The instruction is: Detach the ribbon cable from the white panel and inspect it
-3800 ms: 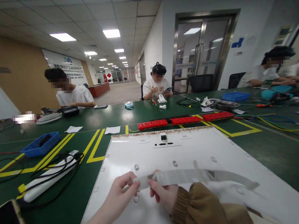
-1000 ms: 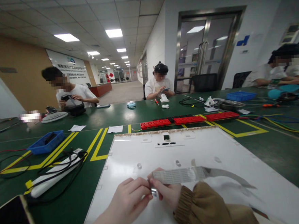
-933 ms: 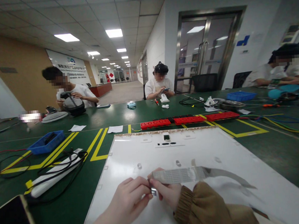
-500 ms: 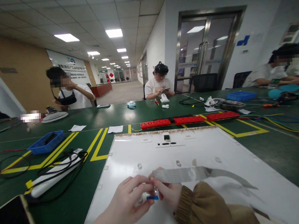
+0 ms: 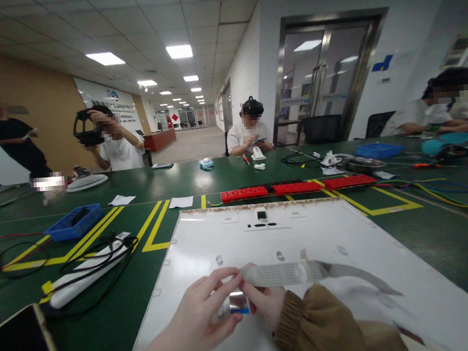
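Observation:
A flat grey ribbon cable arcs over a large white panel lying on the green table. My left hand and my right hand meet at the cable's left end, pinching its folded tip, which shows a shiny face and a blue edge. My right arm wears a brown sleeve. The cable's far end runs down to the panel at the right.
A white power strip with black cords and a blue tray lie left; a phone sits at the bottom left. Red power strips lie beyond the panel. Several people sit or stand around the table.
The cable's end has been folded down between my fingers, exposing its blue-edged tip. The person at the far left lifted a black headset to the head, and another person stepped in at the left.

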Available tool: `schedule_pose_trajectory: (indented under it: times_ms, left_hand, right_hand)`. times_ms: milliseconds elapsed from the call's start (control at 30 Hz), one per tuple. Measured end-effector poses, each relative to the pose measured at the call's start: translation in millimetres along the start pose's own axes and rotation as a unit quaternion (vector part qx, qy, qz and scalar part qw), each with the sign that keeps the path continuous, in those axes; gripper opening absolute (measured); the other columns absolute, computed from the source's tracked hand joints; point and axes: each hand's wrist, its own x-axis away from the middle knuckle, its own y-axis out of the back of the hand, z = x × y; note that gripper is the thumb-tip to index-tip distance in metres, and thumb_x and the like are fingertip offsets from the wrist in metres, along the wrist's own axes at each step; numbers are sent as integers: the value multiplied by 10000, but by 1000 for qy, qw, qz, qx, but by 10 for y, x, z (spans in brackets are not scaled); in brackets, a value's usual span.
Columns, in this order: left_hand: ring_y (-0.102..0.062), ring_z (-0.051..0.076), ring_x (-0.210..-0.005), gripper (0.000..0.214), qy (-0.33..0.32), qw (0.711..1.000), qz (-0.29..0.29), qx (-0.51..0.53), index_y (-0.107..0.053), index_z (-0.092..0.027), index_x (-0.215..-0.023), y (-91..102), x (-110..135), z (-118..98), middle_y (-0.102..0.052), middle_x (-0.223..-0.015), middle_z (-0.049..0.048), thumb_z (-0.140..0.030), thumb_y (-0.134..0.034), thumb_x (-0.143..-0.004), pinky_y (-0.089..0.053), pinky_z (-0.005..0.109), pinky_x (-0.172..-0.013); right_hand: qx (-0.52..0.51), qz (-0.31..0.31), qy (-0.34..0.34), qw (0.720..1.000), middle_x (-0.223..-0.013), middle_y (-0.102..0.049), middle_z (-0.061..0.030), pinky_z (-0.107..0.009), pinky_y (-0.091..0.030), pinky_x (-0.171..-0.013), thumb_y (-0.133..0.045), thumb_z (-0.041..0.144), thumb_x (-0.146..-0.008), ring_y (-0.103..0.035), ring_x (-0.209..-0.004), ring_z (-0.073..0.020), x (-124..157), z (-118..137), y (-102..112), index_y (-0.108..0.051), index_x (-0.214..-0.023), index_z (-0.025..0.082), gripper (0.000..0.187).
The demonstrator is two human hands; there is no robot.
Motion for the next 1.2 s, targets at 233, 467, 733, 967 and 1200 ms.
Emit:
schedule_pose_trajectory:
  times_ms: [233, 467, 733, 967, 1200]
  left_hand:
    - [-528, 247, -1102, 602, 1, 999, 16, -31, -295, -185, -1401, -8, 5, -11, -450, -1299, 159, -219, -522, -844, -531, 381, -831]
    - [-544, 255, -1093, 616, 0, 999, 20, -42, -297, -169, -1402, -5, 11, -1, -441, -1311, 176, -224, -519, -830, -536, 374, -828]
    - [-566, 280, -1062, 767, 3, 997, 40, -65, -277, -175, -1400, 9, -3, -11, -458, -1314, 180, -295, -656, -744, -550, 400, -791]
    - [-607, 209, -984, 480, -19, 996, 14, -85, -420, -165, -1304, 13, -20, 57, -560, -1211, 135, -63, -396, -835, -543, 309, -707]
    - [-633, 164, -856, 328, -65, 996, -24, -51, -516, -153, -1157, 89, -17, 58, -647, -1038, 113, -105, -286, -928, -471, 263, -644]
  right_hand:
    - [16, 15, -7, 1000, -430, -350, 85, -150, -284, -368, -464, 522, -815, -346, -355, -51, -8, 6, 18, -478, -760, 170, 356]
    - [-14, 23, -18, 999, -435, -359, 83, -155, -290, -365, -497, 486, -781, -359, -364, -57, -6, 50, 21, -467, -758, 175, 313]
    - [-61, 7, -11, 998, -486, -385, 67, -163, -292, -333, -553, 509, -701, -345, -350, -50, -24, 8, -23, -452, -693, 176, 348]
    - [-57, 37, -6, 998, -535, -412, 48, -166, -341, -390, -588, 532, -693, -391, -415, -59, -7, 43, -13, -459, -675, 175, 380]
    - [-71, 103, -19, 992, -516, -443, 17, -196, -372, -440, -593, 625, -701, -425, -467, -90, 68, 145, -5, -494, -620, 167, 476]
